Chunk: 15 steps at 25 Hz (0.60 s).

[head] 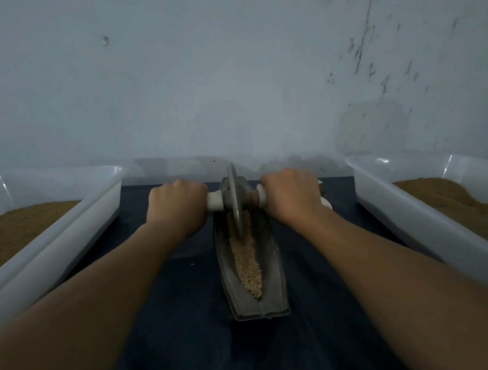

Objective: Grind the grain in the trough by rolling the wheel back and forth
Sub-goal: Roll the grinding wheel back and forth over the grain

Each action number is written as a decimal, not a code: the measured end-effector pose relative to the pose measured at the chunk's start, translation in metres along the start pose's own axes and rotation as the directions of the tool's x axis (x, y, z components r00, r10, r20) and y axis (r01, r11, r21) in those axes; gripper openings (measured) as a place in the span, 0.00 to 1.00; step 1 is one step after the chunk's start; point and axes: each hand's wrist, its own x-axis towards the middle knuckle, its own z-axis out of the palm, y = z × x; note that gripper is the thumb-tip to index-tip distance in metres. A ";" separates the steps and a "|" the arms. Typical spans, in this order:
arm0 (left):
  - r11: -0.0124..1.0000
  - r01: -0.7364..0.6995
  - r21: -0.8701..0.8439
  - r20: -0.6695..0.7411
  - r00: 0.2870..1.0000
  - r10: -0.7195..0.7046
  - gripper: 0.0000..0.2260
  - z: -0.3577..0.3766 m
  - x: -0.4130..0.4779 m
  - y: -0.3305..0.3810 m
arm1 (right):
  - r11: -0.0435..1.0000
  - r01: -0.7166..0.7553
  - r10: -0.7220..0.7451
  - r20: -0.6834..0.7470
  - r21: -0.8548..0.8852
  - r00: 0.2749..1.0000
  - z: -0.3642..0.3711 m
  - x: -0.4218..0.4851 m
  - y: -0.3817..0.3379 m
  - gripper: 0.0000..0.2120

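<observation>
Trough (251, 274) runs down the middle of the dark mat (191, 349), near end toward the camera, far end close to the wall (228, 69). Wheel (234, 197) stands upright in the far half, so little room beyond it. Left hand (177, 204) and right hand (291, 194) fill the handle ends on either side. Left tub (65, 228) and right tub (414, 206) flank the mat, walls angled inward at the far end; open mat strips between each tub and the trough, both crossed by forearms. Near trough half is clear above the grain (247, 263). Mat in front of the trough is open.
</observation>
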 end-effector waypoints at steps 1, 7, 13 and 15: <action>1.000 0.014 -0.016 0.043 0.999 -0.013 0.02 0.000 0.002 -0.003 | 1.000 0.023 -0.022 0.027 -0.011 0.999 -0.002 0.005 0.001 0.06; 0.963 -0.264 0.048 -0.293 0.918 0.266 0.17 0.000 -0.053 -0.024 | 0.982 0.166 -0.189 -0.361 -0.092 0.913 0.005 -0.065 0.024 0.07; 0.998 -0.022 0.059 0.006 1.000 0.022 0.02 -0.016 -0.002 0.009 | 0.995 -0.009 0.006 0.031 0.100 0.999 0.001 -0.015 0.006 0.04; 0.996 -0.069 0.057 -0.012 0.997 0.070 0.03 -0.018 -0.017 0.002 | 0.996 0.062 -0.059 -0.041 0.069 0.997 -0.002 -0.031 0.012 0.06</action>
